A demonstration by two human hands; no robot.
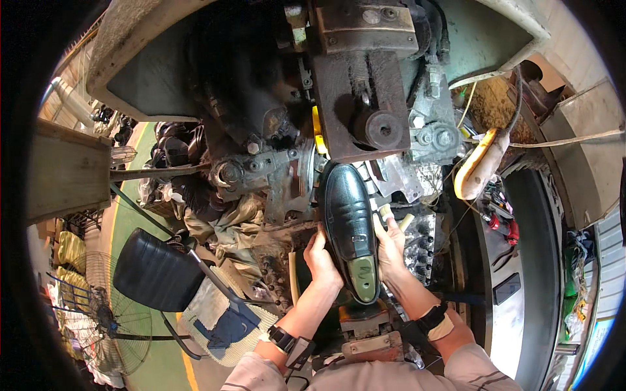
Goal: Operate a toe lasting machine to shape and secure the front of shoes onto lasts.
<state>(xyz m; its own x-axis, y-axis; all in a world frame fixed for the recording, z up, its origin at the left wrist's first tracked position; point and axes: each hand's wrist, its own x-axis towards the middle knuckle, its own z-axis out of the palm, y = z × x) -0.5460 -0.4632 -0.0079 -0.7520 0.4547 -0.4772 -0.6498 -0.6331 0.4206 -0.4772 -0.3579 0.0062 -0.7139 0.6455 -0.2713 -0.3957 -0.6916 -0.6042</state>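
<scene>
A worker's left hand (324,262) and right hand (390,253) grip a black shoe (347,208) from its 8 and 4 o'clock sides, its toe pointing to 12 o'clock and a green last (362,277) showing in its opening at 6 o'clock. Dark bands circle both wrists. Directly above the toe, at 12 o'clock from the shoe, stands a dark metal block (339,111) of a grimy machine; whether shoe and block touch cannot be told. Farther out, a yellow-and-white lamp (481,164) hangs at 2 o'clock, and a red-handled tool (512,231) lies at 3 o'clock. A black-backed chair (160,270) stands between 8 and 9 o'clock, with a wire-caged fan (105,317) beyond it toward 8 o'clock.
</scene>
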